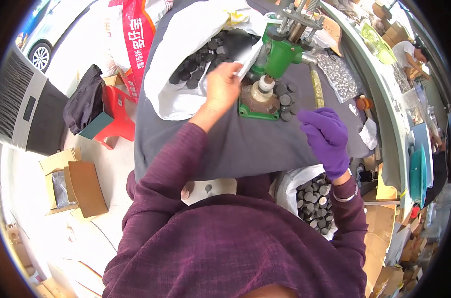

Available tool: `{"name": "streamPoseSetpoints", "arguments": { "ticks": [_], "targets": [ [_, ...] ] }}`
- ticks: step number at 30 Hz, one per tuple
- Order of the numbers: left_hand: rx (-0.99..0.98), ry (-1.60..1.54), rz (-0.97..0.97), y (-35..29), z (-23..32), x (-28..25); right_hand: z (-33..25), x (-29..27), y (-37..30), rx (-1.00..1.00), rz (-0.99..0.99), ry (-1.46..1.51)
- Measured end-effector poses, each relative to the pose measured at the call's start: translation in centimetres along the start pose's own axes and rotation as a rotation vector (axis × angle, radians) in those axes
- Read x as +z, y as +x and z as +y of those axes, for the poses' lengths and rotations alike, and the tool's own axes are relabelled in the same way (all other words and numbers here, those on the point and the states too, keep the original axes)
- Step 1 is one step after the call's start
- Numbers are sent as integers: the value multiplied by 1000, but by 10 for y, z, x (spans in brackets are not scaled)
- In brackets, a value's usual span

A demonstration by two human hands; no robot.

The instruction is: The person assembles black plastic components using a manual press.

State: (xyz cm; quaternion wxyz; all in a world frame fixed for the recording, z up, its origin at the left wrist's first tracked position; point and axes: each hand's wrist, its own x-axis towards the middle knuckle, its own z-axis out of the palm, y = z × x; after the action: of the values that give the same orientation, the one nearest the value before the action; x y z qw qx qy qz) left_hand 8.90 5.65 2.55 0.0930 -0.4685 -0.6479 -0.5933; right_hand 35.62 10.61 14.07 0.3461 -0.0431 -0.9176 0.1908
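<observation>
My bare left hand [222,88] is closed beside the inner edge of an open white bag [162,94]. Its fingertips meet that edge, and whatever they pinch is blurred. Black round caps [188,69] fill part of the bag, along with a larger dark blur. My right hand [327,139], in a purple glove, has its fingers curled together just below the end of the press lever [316,87]; its palm is hidden. Between my hands stands a green hand press [280,58], with a white piece [266,83] under its ram. More black caps [285,99] lie beside the base.
A white sack of dark caps [315,198] is below the table's right front edge. Clear bags of shiny parts [337,74] lie right of the press. A red stool [115,116], an open carton [81,186] and a grey cooler [24,102] stand left. Another person [409,57] sits far right.
</observation>
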Motion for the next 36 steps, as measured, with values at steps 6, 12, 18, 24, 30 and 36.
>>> {"name": "streamPoseSetpoints", "arguments": {
  "ticks": [6, 12, 18, 24, 30, 36],
  "targets": [
    [-26, 309, -116, 19, -70, -29, -24, -24, 27, 396, -96, 199],
    [-82, 403, -312, 25, -61, -15, -19, -73, 113, 384, 5, 312],
    [-80, 439, -447, 35, -74, -17, 4, -85, 149, 465, -4, 579],
    [-226, 127, -138, 28, -68, -27, 11, -86, 148, 495, 28, 522],
    [-87, 56, -290, -10, 21, -12, 5, -80, 130, 409, 50, 534],
    [-52, 172, -278, -18, 34, 19, -9, -70, 110, 377, 86, 396]
  ]
}}
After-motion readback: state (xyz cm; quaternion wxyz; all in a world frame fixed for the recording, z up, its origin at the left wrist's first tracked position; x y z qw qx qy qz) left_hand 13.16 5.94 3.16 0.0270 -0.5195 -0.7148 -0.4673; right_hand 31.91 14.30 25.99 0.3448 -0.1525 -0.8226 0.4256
